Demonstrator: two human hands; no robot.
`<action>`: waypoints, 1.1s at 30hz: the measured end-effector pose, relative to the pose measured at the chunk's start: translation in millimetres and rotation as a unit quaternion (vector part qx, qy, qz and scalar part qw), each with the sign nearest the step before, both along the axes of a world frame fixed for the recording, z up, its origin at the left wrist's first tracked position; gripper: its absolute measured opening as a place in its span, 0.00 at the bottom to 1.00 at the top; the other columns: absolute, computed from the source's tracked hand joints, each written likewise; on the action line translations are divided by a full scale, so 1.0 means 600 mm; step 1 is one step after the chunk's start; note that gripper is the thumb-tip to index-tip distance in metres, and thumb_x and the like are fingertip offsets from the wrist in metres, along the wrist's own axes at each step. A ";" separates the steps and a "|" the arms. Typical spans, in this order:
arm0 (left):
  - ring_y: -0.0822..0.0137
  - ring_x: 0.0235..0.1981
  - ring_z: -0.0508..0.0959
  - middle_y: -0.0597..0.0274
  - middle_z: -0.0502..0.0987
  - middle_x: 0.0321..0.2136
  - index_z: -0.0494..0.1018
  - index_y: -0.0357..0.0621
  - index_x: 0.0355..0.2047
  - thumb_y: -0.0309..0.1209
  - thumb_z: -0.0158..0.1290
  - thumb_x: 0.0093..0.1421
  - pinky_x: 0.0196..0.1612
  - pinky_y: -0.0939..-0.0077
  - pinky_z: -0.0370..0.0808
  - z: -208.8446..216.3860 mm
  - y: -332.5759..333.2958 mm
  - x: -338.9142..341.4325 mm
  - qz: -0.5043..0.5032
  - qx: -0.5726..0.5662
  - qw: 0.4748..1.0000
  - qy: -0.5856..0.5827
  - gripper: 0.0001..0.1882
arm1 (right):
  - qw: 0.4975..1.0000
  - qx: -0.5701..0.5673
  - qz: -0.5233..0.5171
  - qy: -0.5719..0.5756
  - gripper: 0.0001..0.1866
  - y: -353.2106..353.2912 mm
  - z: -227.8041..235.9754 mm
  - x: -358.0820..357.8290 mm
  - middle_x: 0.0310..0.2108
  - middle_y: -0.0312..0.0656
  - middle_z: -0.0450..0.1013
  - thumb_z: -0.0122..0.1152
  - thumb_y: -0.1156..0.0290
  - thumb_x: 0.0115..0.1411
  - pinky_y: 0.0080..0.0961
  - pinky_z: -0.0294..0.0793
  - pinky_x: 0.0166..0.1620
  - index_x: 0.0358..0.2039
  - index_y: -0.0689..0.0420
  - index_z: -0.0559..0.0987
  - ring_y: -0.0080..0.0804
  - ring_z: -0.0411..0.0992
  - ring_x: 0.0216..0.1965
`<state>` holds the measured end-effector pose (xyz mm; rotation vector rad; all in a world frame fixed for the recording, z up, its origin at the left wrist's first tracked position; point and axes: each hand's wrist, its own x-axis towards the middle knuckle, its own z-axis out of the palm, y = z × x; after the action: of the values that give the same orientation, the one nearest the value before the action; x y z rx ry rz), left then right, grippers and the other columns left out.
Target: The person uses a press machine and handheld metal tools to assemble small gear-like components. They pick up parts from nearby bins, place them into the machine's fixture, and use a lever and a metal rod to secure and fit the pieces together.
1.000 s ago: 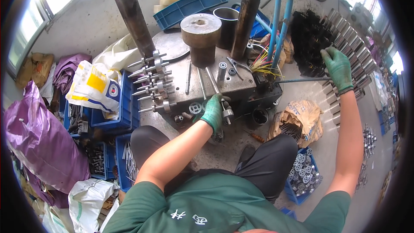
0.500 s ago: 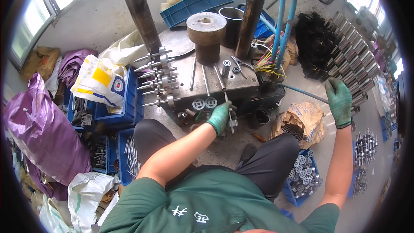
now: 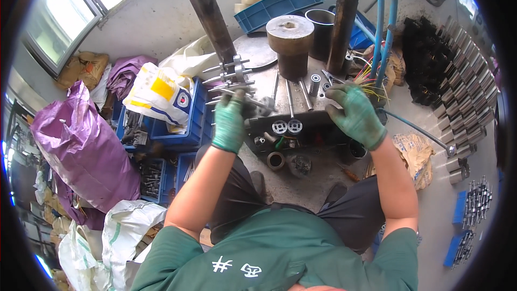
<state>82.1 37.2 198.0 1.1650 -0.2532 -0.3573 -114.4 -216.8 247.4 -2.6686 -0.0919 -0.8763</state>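
Note:
My left hand [image 3: 230, 124], in a green glove, closes on a steel shaft with a thick collar [image 3: 263, 106]; motion blurs it. It is beside the row of similar collared shafts [image 3: 237, 70] along the left edge of the steel press bed [image 3: 323, 109]. My right hand [image 3: 356, 117], also gloved, hovers over the bed's right front with fingers curled but apart and nothing visible in them. Just beyond it lie pliers [image 3: 332, 77] and a small ribbed steel cylinder [image 3: 315, 83]. Several rods [image 3: 291, 99] lie mid-bed, and two round spoked discs [image 3: 287, 126] show at its front.
A thick round steel post [image 3: 291, 37] stands on the bed between two dark columns [image 3: 207, 16]. Blue crates [image 3: 200, 113] and a purple sack [image 3: 81, 140] crowd the left. At the right are stacked shiny metal tubes [image 3: 466, 91], a thin blue bar [image 3: 414, 126] and a brown paper sack [image 3: 414, 156].
My left hand has gone left from the bed's front to the shaft row, carrying the collared shaft. My right hand has come in from the tube stack to the bed. The view has shifted.

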 end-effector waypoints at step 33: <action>0.45 0.40 0.84 0.47 0.82 0.44 0.71 0.50 0.65 0.32 0.64 0.58 0.47 0.54 0.82 -0.153 -0.156 0.016 -0.108 0.439 0.761 -0.465 0.33 | 0.992 0.065 -0.107 -0.032 0.15 -0.102 -0.222 0.196 0.53 0.44 0.81 0.72 0.71 0.58 0.41 0.76 0.61 0.46 0.56 0.86 0.48 0.76 0.56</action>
<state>91.6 -56.3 106.2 2.2157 -1.2006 -0.0371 3.3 -278.1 114.0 -2.5605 0.2341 -0.9973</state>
